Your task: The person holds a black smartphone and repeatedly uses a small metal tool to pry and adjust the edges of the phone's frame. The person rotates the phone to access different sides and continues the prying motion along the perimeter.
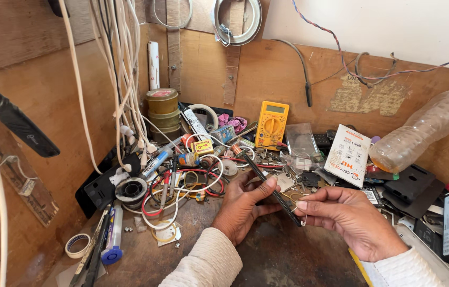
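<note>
We see both hands over the cluttered wooden tabletop (267, 260), near its middle. The left hand (243, 204) has its grip clamped on a thin dark phone (272, 188), thumb on top, the phone held edge-on and tilted, above the tabletop. The right hand (349, 218) has its grip pinched together at the phone's lower end; it may also hold a fine wire (306, 217), though this is too small to confirm. Behind the hands: a yellow multimeter (271, 125), a solder spool (131, 188), a clear plastic bottle (426, 130), tangled red and white wires (182, 183).
</note>
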### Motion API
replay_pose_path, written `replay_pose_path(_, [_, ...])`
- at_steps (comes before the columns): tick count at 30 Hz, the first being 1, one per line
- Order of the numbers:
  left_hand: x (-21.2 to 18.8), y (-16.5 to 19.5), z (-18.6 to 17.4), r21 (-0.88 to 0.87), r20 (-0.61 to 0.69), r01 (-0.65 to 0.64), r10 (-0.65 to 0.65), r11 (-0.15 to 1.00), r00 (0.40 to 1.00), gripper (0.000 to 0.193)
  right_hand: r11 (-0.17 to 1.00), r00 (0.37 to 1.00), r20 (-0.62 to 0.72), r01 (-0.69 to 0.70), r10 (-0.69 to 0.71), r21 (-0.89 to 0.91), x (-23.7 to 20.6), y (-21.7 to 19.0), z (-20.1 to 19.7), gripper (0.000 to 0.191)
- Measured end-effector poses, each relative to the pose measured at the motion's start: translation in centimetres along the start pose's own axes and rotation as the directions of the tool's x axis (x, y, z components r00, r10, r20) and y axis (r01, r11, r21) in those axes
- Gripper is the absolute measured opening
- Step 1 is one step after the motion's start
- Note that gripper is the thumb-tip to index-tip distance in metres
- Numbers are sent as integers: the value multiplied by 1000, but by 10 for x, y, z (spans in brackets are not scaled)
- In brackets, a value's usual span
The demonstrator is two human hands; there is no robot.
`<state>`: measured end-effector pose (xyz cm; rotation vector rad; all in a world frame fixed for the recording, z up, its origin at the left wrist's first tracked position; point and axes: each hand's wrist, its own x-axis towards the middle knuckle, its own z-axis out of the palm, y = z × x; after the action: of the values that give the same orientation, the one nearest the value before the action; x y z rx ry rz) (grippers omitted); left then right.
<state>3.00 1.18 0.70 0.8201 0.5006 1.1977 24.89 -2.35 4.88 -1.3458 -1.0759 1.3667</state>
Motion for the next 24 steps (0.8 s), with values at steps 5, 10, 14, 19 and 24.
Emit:
replay_pose_path(5, [-1, 2, 2, -4, -3, 16, -16, 1000, 1000, 51, 999, 999, -29, 17, -18, -47, -3, -1, 2, 16])
replay_pose_path(10, [0, 2, 3, 5, -17, 13, -13, 1000, 1000, 49, 951, 949, -115, 279, -294, -132, -23, 6, 19, 13])
replay_pose_path(14, [-1, 2, 1, 8, -3, 6, -6, 1000, 1000, 49, 833, 847, -222, 367, -483, -414, -38, 11, 43, 7])
replay_pose_path(19, [-2, 3, 3, 2, -30, 14, -14, 1000, 999, 49, 697, 705, -293, 388, -646, -603, -53, 15, 64, 9])
replay_pose_path(24, [-3, 2, 3, -11, -40, 27, -27, 1000, 999, 51, 680, 700, -263, 417, -664, -603, -50, 18, 61, 9])
